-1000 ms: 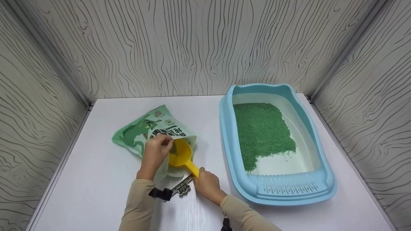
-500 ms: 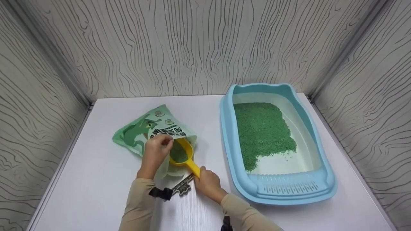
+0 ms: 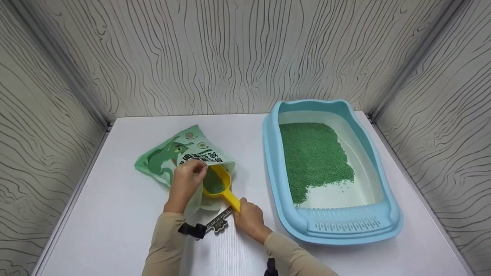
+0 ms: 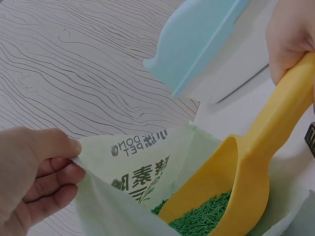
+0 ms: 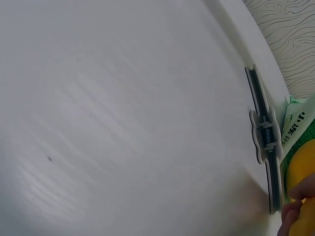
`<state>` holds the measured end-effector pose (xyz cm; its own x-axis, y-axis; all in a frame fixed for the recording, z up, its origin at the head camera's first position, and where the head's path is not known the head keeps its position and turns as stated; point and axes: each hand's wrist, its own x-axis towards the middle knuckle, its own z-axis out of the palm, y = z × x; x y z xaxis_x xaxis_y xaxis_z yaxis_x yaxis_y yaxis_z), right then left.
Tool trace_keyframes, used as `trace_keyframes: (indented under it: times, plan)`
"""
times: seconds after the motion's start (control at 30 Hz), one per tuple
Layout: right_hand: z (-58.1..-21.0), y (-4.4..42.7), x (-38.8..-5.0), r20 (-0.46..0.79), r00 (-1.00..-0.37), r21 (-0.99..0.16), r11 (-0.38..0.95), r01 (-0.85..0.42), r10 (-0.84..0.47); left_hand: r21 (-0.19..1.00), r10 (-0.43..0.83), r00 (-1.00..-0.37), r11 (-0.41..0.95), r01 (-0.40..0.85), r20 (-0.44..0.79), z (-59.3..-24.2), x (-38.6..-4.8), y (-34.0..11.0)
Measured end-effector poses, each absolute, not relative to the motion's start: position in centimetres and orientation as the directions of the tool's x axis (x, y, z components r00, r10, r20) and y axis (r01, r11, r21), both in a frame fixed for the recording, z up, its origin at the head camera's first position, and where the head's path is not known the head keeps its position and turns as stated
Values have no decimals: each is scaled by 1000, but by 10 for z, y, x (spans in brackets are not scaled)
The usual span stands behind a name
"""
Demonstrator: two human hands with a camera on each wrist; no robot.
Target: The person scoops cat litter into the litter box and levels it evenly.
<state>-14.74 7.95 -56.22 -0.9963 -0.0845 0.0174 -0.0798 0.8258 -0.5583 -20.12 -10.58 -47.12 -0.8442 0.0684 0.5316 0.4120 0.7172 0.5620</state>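
Note:
In the head view, a green and white printed bag [image 3: 165,153] lies on the table with its mouth toward the front right. My left hand [image 3: 187,182] pinches the upper edge of that mouth between thumb and fingers and holds it up. The right hand [image 3: 250,218] grips the handle of a yellow scoop [image 3: 231,199], whose bowl is in the bag's mouth. Green pellets [image 4: 204,216] fill part of the bowl in the left wrist view; more lie behind it inside the bag. The bag's depths are hidden.
A light blue litter box [image 3: 274,168] stands at the right, with green pellets [image 3: 314,157] spread over much of its floor. Beside the bag's mouth lies a dark, long clip [image 5: 266,135] with a spring. Patterned panels [image 3: 230,57] enclose the table at the back and sides.
The scoop's bowl, bare yellow in much of its visible part a second ago, now holds green pellets. My right hand has shifted only slightly; the left hand stays on the bag's edge.

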Motion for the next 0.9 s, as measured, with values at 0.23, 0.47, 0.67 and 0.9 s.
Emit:
trace_keyframes:
  times: [0.23, 0.47, 0.67, 0.9]
  plan:
    - [-564, 82, -144, 65, -995, -569, 816, -101, -78, 572, 59, -842, 708, 414, 536, -471, -202, -105]
    - [-568, 89, -138, 128, -988, -572, 806, -148, -91, 560, 51, -828, 712, 423, 559, -471, -203, -106]
    - [-576, 96, -132, 161, -981, -579, 796, -179, -104, 546, 58, -818, 718, 433, 573, -472, -203, -106]
    - [-581, 106, -125, 159, -981, -601, 777, -188, -115, 549, 53, -806, 706, 448, 590, -473, -204, -106]
